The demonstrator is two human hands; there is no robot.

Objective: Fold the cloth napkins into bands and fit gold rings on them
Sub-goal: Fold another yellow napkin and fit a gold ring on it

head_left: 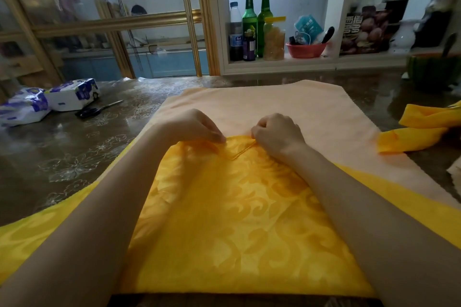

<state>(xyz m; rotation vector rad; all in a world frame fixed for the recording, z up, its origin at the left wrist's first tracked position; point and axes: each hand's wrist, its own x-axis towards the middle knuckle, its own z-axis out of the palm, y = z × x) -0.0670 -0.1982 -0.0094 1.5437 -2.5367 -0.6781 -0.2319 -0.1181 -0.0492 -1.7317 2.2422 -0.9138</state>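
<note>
Status: early stage. One yellow napkin (237, 219) lies spread across the near part of the tabletop (74, 152), its far portion resting on a peach cloth (274, 102) and its near edge reaching the person's side. It is still a broad sheet, not yet a band.

Left hand (197, 126): fingers curled down, grip pinching the napkin's far edge. Right hand (278, 133): curled likewise, grip pinching the same edge just beside the left, where a stitched hem shows turned back at a slant. Judged from this, the first fold is only being started.

A second yellow napkin (419, 129) lies bunched at the right, partly on the peach cloth. Whether it is folded or merely set aside cannot be told.

No gold ring is visible anywhere in view.

Outstanding, as far as can be seen: the folding of this napkin into a band, and all ring fitting.

Scissors (97, 110) lie well apart, on the left.
</note>
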